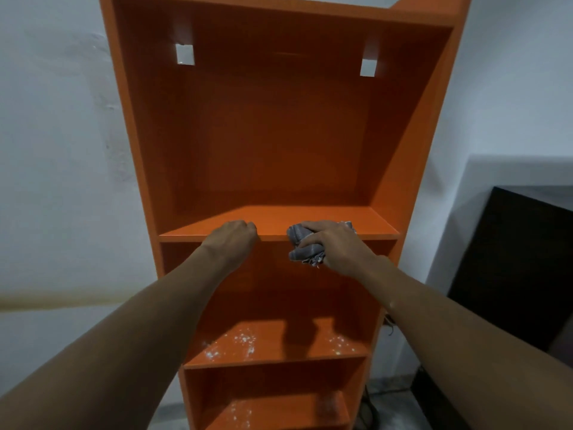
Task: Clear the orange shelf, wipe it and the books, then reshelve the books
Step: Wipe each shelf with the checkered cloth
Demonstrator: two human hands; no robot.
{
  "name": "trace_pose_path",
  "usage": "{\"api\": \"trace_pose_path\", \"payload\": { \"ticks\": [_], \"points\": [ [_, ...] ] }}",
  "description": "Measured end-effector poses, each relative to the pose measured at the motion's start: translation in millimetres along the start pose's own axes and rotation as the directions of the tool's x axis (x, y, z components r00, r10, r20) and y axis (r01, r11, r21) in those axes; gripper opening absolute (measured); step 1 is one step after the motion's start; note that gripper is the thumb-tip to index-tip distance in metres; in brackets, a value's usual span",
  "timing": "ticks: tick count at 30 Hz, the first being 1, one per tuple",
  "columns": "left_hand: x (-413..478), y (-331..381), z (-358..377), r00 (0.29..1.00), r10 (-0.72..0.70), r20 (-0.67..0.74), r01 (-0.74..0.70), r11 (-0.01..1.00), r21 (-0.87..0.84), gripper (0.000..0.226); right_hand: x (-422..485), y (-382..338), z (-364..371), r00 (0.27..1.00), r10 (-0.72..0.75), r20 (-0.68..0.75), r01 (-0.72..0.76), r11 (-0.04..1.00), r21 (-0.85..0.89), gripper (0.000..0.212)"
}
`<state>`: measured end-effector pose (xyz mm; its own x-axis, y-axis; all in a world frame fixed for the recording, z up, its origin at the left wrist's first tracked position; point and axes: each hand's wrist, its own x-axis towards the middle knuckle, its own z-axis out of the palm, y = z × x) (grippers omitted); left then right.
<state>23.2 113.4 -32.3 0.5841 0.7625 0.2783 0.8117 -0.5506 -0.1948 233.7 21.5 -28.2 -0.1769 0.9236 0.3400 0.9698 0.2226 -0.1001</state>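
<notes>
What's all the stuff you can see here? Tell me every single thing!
bookshelf: one, orange, against the wall, no books in view
square holes: two, showing white, high in its back panel
white specks: many, on the two lower boards
cloth: one, grey, bunched at the upper board's front edge
wall: white, behind the shelf
dark panel: one, black, right of the shelf
left hand: fingers curled, on the upper board's front edge
right hand: grips the cloth
</notes>
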Motion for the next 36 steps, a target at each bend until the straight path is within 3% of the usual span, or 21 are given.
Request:
{"api": "trace_pose_path", "payload": {
  "ticks": [5, 11, 14, 16, 20, 25, 29, 33, 36],
  "points": [
    [24, 71, -2, 0.997, 0.045, -0.06, -0.048, 0.998, -0.039, 0.036, -33, 59, -18, 1.0, 0.006, -0.012, -0.006, 1.0, 0.005, 0.051],
    [50, 143, -9, 0.991, 0.103, -0.089, -0.108, 0.993, -0.05, 0.038, -45, 99, -15, 0.989, -0.08, -0.121, 0.076, 0.996, -0.038, 0.036],
    [58, 157, -8, 0.993, 0.076, -0.094, -0.082, 0.995, -0.06, 0.039, -41, 104, -5, 0.971, -0.156, -0.183, 0.152, 0.988, -0.035, 0.025],
    [58, 154, -5, 0.993, 0.056, -0.106, -0.065, 0.994, -0.083, 0.043, -41, 108, -3, 0.958, -0.174, -0.229, 0.177, 0.984, -0.006, 0.034],
    [60, 147, 3, 0.987, 0.046, -0.155, -0.065, 0.991, -0.119, 0.032, -46, 116, 1, 0.963, -0.018, -0.269, 0.055, 0.99, 0.129, 0.076],
    [64, 140, 2, 0.992, -0.042, -0.117, 0.017, 0.978, -0.21, 0.023, -45, 116, 10, 0.912, -0.053, -0.407, 0.016, 0.995, -0.094, 0.048],
    [66, 139, -3, 0.992, -0.027, -0.121, -0.001, 0.973, -0.229, 0.021, -42, 108, 18, 0.843, 0.009, -0.537, -0.086, 0.989, -0.119, 0.051],
    [70, 141, 0, 0.991, -0.018, -0.135, -0.006, 0.983, -0.181, 0.025, -47, 108, 27, 0.834, 0.004, -0.551, -0.086, 0.989, -0.122, 0.047],
    [72, 142, 1, 0.991, -0.01, -0.13, -0.014, 0.984, -0.18, 0.03, -56, 111, 38, 0.882, -0.002, -0.471, -0.092, 0.98, -0.177, 0.047]
  ]
}}
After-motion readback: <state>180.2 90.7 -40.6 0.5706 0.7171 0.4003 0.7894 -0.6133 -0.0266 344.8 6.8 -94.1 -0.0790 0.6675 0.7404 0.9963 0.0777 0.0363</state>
